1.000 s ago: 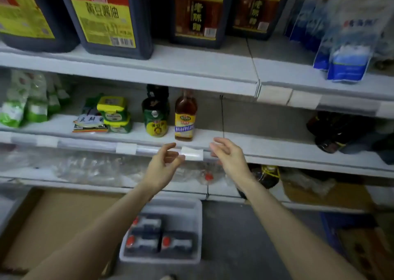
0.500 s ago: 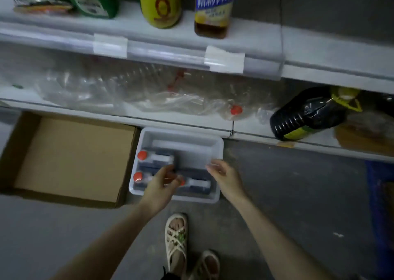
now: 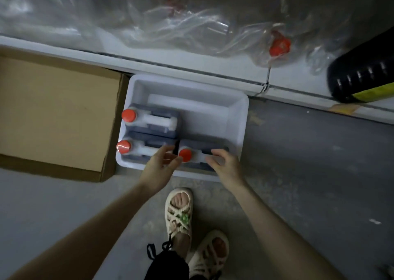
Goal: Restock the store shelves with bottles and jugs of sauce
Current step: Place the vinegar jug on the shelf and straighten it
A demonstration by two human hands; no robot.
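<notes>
White tub (image 3: 241,117) on the floor (image 3: 309,173), and the right hand (image 3: 229,166) is curled round the handle of the near-right jug (image 3: 198,157) in it, left hand (image 3: 158,165) loose and open beside its red cap, holding nothing, two more jugs (image 3: 153,122) standing at the tub's left.

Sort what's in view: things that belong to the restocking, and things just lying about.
Job in hand:
white bin; back left jug; near left jug; near right jug, its handle in the right hand; left hand by its red cap; bottom shelf.
Lying about:
cardboard box; plastic wrap on the shelf; dark bottle on its side.
</notes>
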